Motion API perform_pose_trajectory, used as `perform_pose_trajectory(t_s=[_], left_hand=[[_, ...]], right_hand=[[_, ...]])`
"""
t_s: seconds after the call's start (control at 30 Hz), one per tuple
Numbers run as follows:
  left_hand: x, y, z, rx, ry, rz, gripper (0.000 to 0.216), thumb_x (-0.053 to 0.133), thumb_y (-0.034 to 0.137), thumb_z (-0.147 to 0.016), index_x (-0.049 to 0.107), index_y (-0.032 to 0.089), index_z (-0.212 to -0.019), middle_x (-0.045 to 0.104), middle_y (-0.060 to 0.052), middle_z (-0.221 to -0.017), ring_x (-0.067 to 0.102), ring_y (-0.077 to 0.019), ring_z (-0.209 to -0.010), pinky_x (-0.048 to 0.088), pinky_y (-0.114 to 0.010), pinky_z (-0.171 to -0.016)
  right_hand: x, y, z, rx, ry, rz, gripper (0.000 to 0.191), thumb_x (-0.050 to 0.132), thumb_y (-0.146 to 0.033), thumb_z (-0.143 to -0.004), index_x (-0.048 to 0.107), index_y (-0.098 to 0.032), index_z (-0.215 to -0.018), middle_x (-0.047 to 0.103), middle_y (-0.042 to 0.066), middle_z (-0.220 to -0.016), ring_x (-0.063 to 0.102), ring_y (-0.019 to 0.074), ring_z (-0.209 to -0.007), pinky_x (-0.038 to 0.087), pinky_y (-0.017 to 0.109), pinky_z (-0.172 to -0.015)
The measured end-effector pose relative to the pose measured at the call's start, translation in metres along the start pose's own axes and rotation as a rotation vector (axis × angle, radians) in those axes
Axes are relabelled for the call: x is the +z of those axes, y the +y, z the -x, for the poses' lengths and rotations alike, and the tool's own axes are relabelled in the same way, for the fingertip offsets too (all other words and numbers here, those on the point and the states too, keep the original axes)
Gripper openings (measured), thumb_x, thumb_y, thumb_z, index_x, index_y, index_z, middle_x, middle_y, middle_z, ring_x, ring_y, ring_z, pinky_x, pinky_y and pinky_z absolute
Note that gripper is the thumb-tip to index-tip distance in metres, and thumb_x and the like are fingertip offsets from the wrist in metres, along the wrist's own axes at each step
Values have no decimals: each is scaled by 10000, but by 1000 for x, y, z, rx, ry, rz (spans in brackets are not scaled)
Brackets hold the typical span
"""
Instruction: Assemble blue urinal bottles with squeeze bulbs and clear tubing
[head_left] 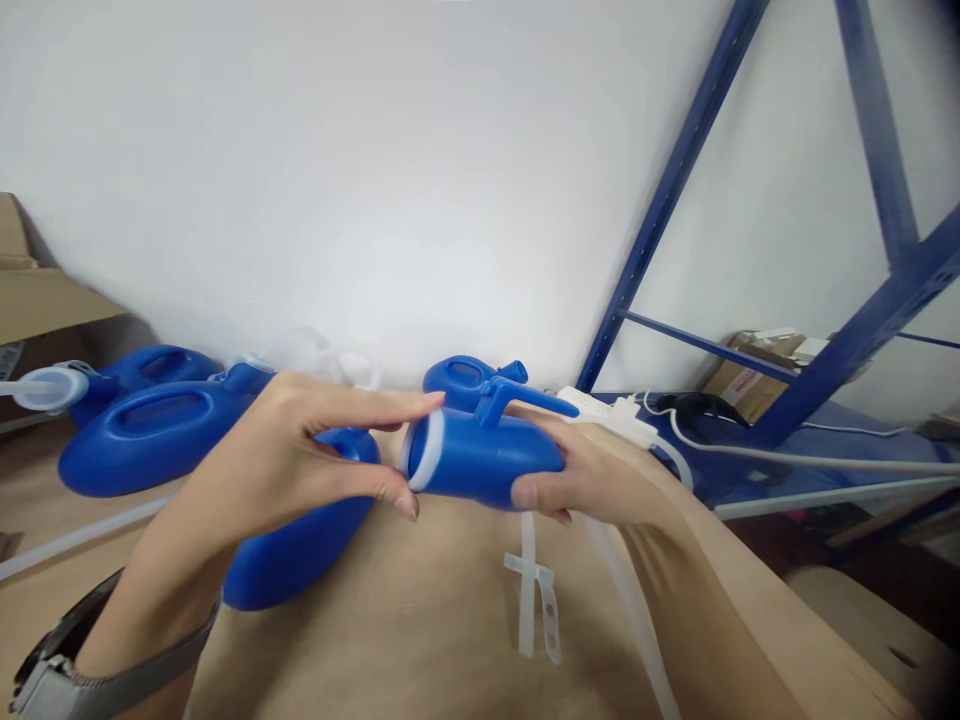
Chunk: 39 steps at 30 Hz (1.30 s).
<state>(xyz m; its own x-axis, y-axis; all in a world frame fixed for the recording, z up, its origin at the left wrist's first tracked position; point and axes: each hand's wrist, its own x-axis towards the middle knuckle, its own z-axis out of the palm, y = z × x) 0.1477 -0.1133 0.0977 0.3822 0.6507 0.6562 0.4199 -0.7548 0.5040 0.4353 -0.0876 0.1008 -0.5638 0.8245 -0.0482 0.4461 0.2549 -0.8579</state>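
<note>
blue bottle [487, 458] in right hand [604, 480] grip, left hand [292, 460] pinching rim [424, 452]

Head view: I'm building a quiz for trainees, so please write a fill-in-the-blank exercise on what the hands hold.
1. The right hand grips a ____ plastic piece.
2. The left hand pinches the piece's ____ ring.
3. A watch sits on the ____ wrist.
Missing words: blue; white; left.

The bottle [487, 460] is bright blue with a white ring [424, 452] at its mouth. The jugs [150, 430] on the left are blue, the table [420, 620] tan, the shelf frame [885, 300] on the right dark blue, the far wall [375, 150] white.
</note>
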Motion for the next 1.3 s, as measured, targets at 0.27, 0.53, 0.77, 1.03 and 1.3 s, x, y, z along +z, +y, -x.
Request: perform_pose_trajectory(t_s=[0.27, 0.53, 0.77, 1.03, 1.3], left_hand=[[44, -30, -15, -299, -30, 314, 734, 753, 635, -849, 664, 189, -1424, 771, -130, -1250, 734, -335, -1127, 601, -421, -976], [167, -91, 5, -81, -343, -275, 376, 526, 102, -948, 716, 110, -1273, 649, -193, -1426, 504, -372, -1439, 361, -596, -1228], [207, -113, 13, 2, -463, -406, 294, 529, 22, -925, 771, 70, -1084, 543, -243, -1531, 247, -427, -1579, 52, -708, -1277], [159, -106, 9, -28, -486, -177, 150, 707, 127, -779, 714, 154, -926, 438, -190, -1629, 325, -424, -1543, 325, -604, -1234], [82, -86, -18, -296, -179, 115, 335, 509, 512, -1004, 603, 192, -1039, 719, -48, -896, 702, -196, -774, 569, -302, -689]], right_hand=[[-13, 13, 7, -105, 365, 334, 721, 823, -615, -739, 663, -318, -1376, 744, 40, -901, 708, 275, -782, 567, 363, -632], [-47, 26, 9, 53, 759, 401, 722, 765, -691, -766, 696, -227, -1315, 673, -1, -632, 704, 276, -640, 582, 419, -674], [-40, 28, 7, -65, 768, 385, 767, 784, -639, -791, 579, -304, -1450, 758, 60, -1184, 740, 320, -991, 607, 440, -795], [-40, 33, -2, -95, 603, 256, 771, 795, -630, -788, 607, -292, -1454, 760, 53, -1040, 722, 242, -800, 618, 391, -714], [-34, 32, -8, -137, 455, 169, 692, 785, -572, -823, 625, -311, -1444, 752, 26, -968, 613, 150, -605, 581, 323, -581]])
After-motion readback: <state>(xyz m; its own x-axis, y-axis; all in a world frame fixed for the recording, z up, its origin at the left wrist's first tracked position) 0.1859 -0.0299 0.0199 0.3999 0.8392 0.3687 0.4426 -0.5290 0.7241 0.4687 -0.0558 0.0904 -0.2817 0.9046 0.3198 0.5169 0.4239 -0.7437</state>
